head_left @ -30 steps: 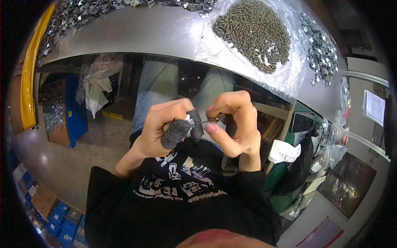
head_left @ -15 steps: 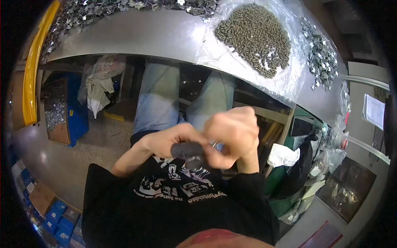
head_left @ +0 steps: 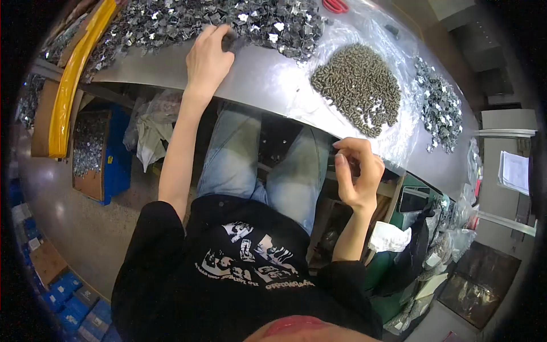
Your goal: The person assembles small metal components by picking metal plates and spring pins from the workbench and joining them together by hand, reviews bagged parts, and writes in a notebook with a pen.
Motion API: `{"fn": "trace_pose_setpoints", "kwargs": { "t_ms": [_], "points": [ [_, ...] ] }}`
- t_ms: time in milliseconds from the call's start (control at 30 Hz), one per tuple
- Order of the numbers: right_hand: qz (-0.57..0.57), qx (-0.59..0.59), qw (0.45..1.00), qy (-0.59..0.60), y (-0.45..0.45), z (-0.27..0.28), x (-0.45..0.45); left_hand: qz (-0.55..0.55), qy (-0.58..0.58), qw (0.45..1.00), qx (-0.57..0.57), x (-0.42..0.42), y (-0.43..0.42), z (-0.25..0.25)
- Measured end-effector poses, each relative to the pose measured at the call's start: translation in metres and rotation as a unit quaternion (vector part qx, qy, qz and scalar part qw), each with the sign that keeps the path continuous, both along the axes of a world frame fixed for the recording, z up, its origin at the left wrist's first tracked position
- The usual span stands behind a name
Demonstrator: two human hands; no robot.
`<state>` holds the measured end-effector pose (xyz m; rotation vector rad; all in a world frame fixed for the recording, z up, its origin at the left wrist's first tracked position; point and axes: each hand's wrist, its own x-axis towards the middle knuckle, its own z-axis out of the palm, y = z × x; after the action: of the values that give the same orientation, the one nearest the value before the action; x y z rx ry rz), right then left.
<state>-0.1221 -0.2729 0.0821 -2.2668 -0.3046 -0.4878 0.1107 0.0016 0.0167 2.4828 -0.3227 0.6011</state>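
My left hand [head_left: 208, 60] reaches over the table to the near edge of a long heap of small dark and shiny metal pieces [head_left: 273, 31]. Its fingers are bent together around something dark at the tips, blurred and too small to name. Below the table's front edge, on the right, my right hand [head_left: 362, 174] is raised with fingers curled and thumb near the index finger. What it may hold is hidden. Beyond it lies a round pile of small bronze-coloured screw-like parts [head_left: 356, 82] on a clear plastic sheet [head_left: 296, 100].
A smaller heap of metal pieces [head_left: 441, 105] lies at the right. Red-handled scissors or pliers [head_left: 335, 5] lie at the back. Yellow tape [head_left: 68, 102] covers the left edge. A blue bin [head_left: 117, 162], a phone [head_left: 415, 198] and white cloth or paper [head_left: 389, 236] are nearby.
My hands were together before my chest, with a dark grey thing at the left one. They have parted: the left moved forward to the heap, the right away to the right.
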Motion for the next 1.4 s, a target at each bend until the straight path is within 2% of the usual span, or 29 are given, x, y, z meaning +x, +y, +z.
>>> {"fn": "trace_pose_setpoints", "kwargs": {
  "t_ms": [133,333,467,567,633,733,767,833,1067,1167,1267,1300,1367,1400],
  "points": [
    [-0.042,0.016,0.999,0.022,-0.016,-0.013,-0.002,0.020,-0.013,0.999,-0.037,-0.002,0.007,0.001],
    [-0.061,0.006,0.997,0.049,-0.012,-0.013,0.002,0.003,0.041,0.999,-0.017,-0.002,0.012,0.011],
    [-0.068,-0.010,0.996,0.051,-0.016,-0.021,0.002,0.006,-0.002,1.000,-0.031,-0.020,0.014,0.005],
    [-0.113,-0.010,0.990,0.078,-0.025,-0.021,0.002,-0.002,0.073,0.997,-0.033,-0.037,0.012,0.011],
    [-0.167,-0.033,0.983,0.066,-0.036,-0.021,0.010,-0.050,0.072,0.995,-0.037,-0.045,0.015,0.014],
    [-0.260,-0.135,0.947,0.129,-0.061,-0.013,0.027,-0.126,0.093,0.986,-0.055,-0.046,0.027,0.013],
    [-0.287,-0.206,0.922,0.160,-0.064,-0.007,0.033,-0.151,0.104,0.981,-0.064,-0.045,0.030,0.013],
    [-0.296,-0.251,0.912,0.134,-0.078,-0.020,0.044,-0.147,0.098,0.983,-0.042,-0.046,0.028,0.013],
    [-0.267,-0.255,0.926,0.080,-0.072,-0.028,0.056,-0.101,0.040,0.994,-0.011,-0.057,0.006,0.013],
    [-0.261,-0.235,0.934,0.064,-0.071,-0.030,0.058,-0.111,-0.042,0.993,-0.004,-0.054,-0.002,0.001],
    [-0.250,-0.208,0.944,0.064,-0.071,-0.026,0.058,-0.138,-0.024,0.985,-0.102,-0.071,-0.015,0.009],
    [-0.232,-0.165,0.957,0.059,-0.070,-0.024,0.055,-0.186,0.037,0.955,-0.227,-0.083,-0.024,0.015],
    [-0.192,-0.080,0.977,0.049,-0.062,-0.014,0.049,-0.262,0.158,0.834,-0.459,-0.113,-0.040,0.033],
    [-0.162,-0.031,0.986,0.025,-0.050,-0.007,0.044,-0.275,0.237,0.788,-0.498,-0.125,-0.039,0.041]
  ]
}}
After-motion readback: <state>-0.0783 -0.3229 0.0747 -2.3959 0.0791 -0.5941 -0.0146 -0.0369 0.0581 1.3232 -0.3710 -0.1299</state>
